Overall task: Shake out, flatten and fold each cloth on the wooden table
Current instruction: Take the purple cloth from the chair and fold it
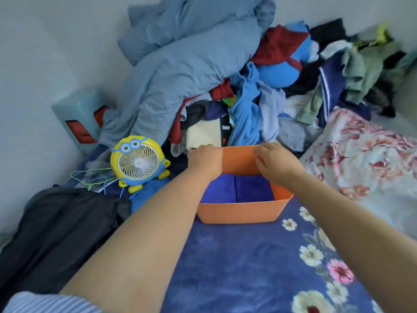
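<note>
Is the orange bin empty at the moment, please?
No, the orange bin holds two folded blue cloths lying side by side on its bottom.

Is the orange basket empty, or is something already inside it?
Not empty: the orange basket holds two folded blue cloths side by side.

No text, label, brand, number or sign is legible on anything here.

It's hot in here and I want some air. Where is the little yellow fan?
In the head view the yellow fan stands left of the orange bin, below the grey-blue bedding heap and beside the left hand.
</note>
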A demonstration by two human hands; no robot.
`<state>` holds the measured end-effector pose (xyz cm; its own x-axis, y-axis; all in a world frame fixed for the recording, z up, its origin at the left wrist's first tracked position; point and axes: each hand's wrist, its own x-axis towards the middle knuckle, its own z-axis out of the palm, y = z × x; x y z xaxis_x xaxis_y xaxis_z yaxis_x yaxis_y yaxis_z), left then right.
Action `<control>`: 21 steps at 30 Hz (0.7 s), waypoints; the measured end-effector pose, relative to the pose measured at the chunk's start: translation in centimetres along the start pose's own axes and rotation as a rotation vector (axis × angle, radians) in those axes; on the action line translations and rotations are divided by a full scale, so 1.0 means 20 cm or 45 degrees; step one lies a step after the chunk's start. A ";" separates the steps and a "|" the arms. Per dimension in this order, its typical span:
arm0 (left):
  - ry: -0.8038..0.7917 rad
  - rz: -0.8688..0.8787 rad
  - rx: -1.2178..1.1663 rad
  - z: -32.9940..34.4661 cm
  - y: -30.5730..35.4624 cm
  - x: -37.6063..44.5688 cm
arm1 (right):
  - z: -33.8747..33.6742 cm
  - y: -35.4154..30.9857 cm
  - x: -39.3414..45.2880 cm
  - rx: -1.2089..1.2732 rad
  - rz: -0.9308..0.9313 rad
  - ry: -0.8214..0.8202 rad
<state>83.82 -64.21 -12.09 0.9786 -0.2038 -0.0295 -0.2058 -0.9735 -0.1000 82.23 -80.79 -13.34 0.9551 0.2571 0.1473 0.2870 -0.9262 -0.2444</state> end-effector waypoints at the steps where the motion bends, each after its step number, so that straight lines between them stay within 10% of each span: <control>1: 0.021 0.015 0.006 -0.06 0.00 -0.07 | -0.07 -0.05 -0.07 -0.017 0.020 0.020; 21: 0.292 1.075 -0.088 -0.75 0.94 -1.66 | -0.94 -0.65 -2.37 -0.455 1.020 0.448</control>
<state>47.51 -77.36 1.85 0.4785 -0.8677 0.1349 -0.8684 -0.4904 -0.0740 31.78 -86.12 0.93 0.7645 -0.5364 0.3575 -0.5404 -0.8356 -0.0982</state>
